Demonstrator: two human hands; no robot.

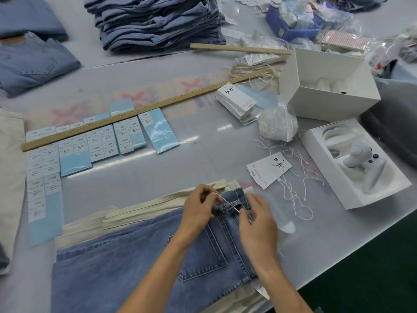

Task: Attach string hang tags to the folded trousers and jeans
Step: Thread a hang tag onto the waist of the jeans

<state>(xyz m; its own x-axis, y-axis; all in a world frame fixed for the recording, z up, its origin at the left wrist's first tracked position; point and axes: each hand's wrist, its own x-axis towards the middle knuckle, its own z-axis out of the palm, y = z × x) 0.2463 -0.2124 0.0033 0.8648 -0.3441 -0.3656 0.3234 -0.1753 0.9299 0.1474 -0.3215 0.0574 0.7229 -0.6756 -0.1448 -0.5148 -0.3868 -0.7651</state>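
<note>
Head view showed the thin white hang-tag string [222, 199] threaded under the belt loop [231, 208] of the folded blue denim jeans [140, 256], which lay at about six o'clock on the pale grey counter [158, 177], on top of folded cream trousers [144, 212]. The left hand [200, 207] pinched one end of the string at the loop's ten o'clock; the right hand [257, 220], blurred, had its fingers curled at the other end at four o'clock, apparently pinching it. The step in hand looked like pulling the string through the loop; the next move would call for joining its ends so it locks shut. A small pile of white printed card hang tags [267, 169] lay at one o'clock of the hands, loose white strings [300, 177] beside it. Whether a tag already hung on the string could not be made out, and the string's clasp was hidden by the right hand's fingers.
</note>
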